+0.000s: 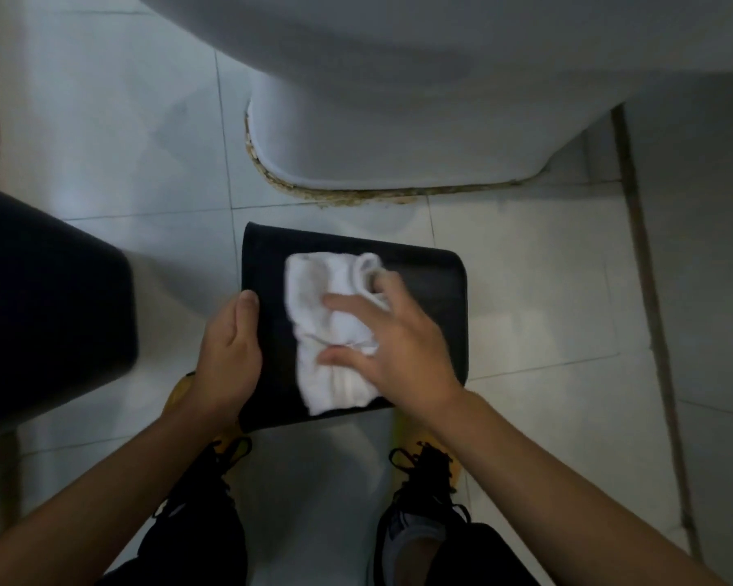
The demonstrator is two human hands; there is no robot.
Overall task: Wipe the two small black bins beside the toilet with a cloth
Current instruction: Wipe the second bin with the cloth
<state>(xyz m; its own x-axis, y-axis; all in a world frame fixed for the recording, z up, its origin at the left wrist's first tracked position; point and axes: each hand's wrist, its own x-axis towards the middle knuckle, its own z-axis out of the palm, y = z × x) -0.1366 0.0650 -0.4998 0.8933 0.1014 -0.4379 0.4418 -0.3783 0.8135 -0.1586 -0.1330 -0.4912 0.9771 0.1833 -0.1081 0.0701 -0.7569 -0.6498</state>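
Below the toilet (398, 99), one black bin (39, 298) stood untouched at left while the smaller bin (432, 285) lay mid-wipe, left hand (229, 353) gripping its edge, right hand (398, 344) pressing the white cloth (326, 332) with splayed fingers.

Two black bins (432, 285) (47, 298), one white cloth (331, 332), one toilet (398, 120), two shoes (424, 463) (216, 454).

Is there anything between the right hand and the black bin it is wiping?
Only the cloth. The right hand presses it flat onto the bin, as wiping needs. The left hand holds the bin's left edge, out of the way.
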